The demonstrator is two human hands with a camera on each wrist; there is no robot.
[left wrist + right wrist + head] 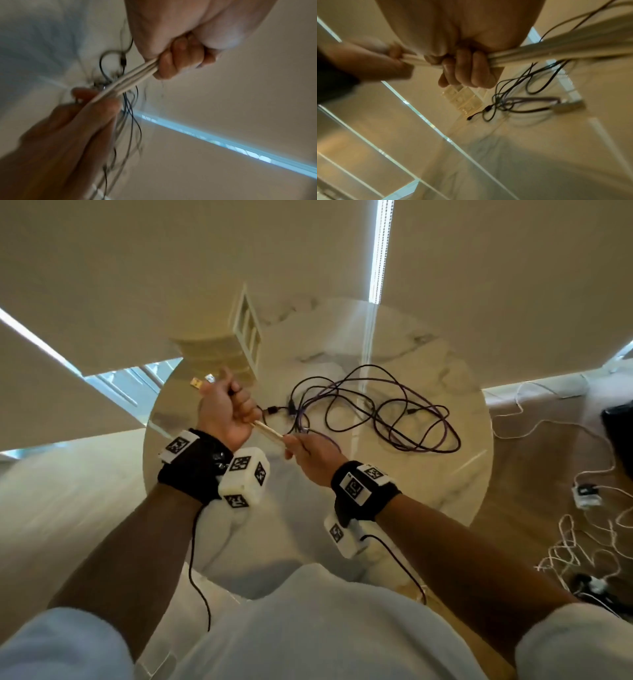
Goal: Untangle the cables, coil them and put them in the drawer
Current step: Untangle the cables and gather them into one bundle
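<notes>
Pale fabric of the person's shirt (308, 628) fills the 6 o'clock edge of the head view. Both forearms extend from it over a round white marble-patterned counter (428, 508), each wrist wearing a black band with white marker blocks.

Left hand (224, 412), at 10 o'clock of the counter's centre, is closed in a fist around a bundle of white flat cable strands (269, 430); a gold-coloured plug (196, 383) projects above the fist. Right hand (310, 455) grips the same strands just beside the left, fingers curled round them.

A loose tangle of black and purple cables (387, 409) lies on the counter at 1 o'clock from the hands. A small white drawer unit (245, 337) stands at the counter's 11 o'clock rim.

Beige roller blinds (171, 268) cover the windows behind, with bright daylight slits between them. Wooden floor (534, 474) at 3 o'clock carries white cords (568, 549) and small adapters.
</notes>
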